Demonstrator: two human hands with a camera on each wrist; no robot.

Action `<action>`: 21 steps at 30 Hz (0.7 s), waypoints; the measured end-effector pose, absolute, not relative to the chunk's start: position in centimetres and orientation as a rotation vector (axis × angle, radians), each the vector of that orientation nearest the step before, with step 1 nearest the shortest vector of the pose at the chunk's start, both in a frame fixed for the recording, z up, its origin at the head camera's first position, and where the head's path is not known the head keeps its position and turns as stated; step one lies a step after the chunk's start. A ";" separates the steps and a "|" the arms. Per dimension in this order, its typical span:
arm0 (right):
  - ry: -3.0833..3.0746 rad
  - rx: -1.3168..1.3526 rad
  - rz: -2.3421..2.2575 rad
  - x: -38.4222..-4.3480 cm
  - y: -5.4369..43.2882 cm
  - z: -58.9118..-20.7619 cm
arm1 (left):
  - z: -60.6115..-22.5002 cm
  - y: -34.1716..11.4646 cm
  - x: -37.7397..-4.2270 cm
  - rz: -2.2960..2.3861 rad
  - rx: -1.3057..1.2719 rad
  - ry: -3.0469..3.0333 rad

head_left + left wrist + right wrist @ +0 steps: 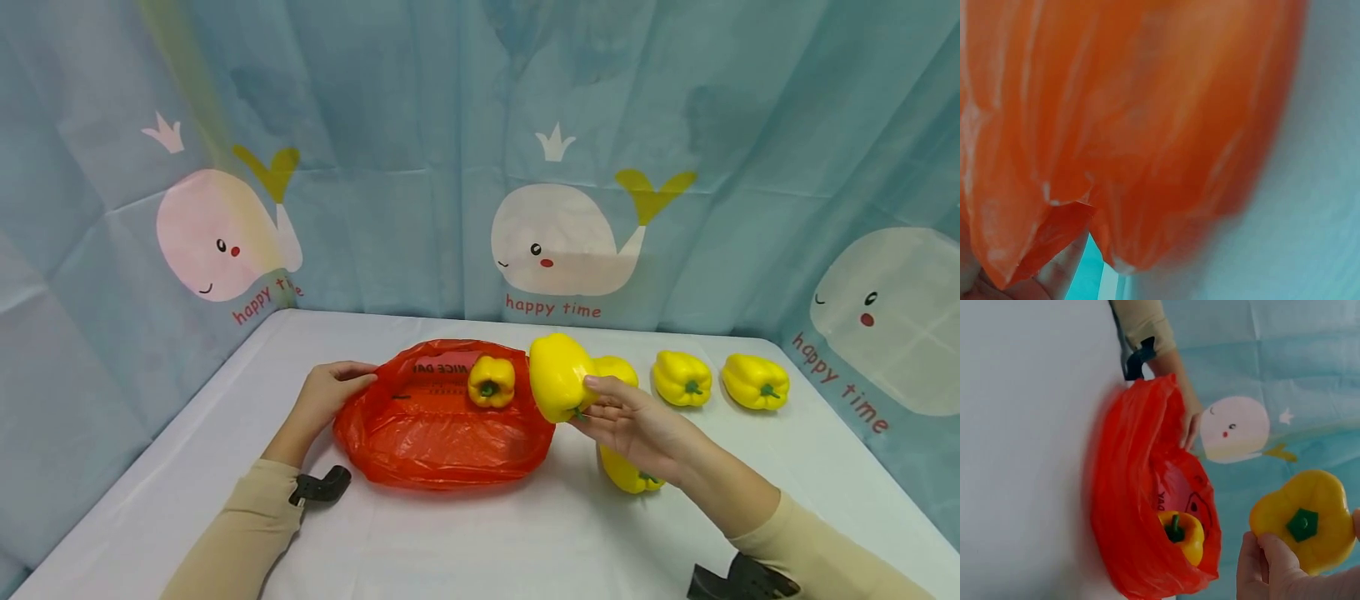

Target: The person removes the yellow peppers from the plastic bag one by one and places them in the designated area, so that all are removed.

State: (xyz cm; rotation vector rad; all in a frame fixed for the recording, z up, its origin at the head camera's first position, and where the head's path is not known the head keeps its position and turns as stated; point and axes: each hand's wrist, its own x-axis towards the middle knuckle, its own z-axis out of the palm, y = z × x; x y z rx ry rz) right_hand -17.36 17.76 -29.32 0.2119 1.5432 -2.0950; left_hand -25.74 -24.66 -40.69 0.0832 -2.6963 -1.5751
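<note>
A red plastic bag (450, 446) lies spread wide at its mouth on the white table, with one yellow bell pepper (491, 383) inside near its right side. My left hand (321, 398) pinches the bag's left rim between thumb and fingers; in the left wrist view the bag (1147, 125) covers most of that hand. Just beyond the bag's right rim, my right hand (637, 425) grips another yellow bell pepper (558, 377) above the table. The right wrist view shows the green stem end of this held pepper (1302, 525).
Behind and below my right hand, two yellow peppers are partly hidden, the nearer pepper (628, 473) toward me. Farther right sit a pepper (681, 379) and another pepper (756, 383). A blue curtain (420, 250) with printed whales hangs at the table's back edge.
</note>
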 end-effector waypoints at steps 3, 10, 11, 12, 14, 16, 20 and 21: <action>1.554 0.206 -2.091 -17.4 18.3 -29.2 | -40.7 -24.7 -25.6 -1.580 0.092 -2.698; 1.542 0.213 -2.086 -17.4 19.4 -29.3 | -40.7 -24.7 -25.6 -1.573 0.108 -2.712; 1.539 0.217 -2.089 -17.4 19.6 -29.3 | -40.7 -24.7 -25.6 -1.573 0.107 -2.712; 1.538 0.217 -2.091 -17.4 19.8 -29.4 | -40.7 -24.7 -25.6 -1.574 0.107 -2.711; 1.544 0.211 -2.089 -17.4 20.2 -29.5 | -40.7 -24.6 -25.6 -1.580 0.109 -2.710; 1.560 0.204 -2.084 -17.4 20.7 -29.7 | -40.7 -24.6 -25.7 -1.582 0.112 -2.709; 1.575 0.199 -2.087 -17.5 21.8 -30.0 | -40.7 -24.6 -25.7 -1.586 0.109 -2.705; 1.577 0.202 -2.091 -17.5 22.1 -30.2 | -40.7 -24.5 -25.7 -1.586 0.106 -2.704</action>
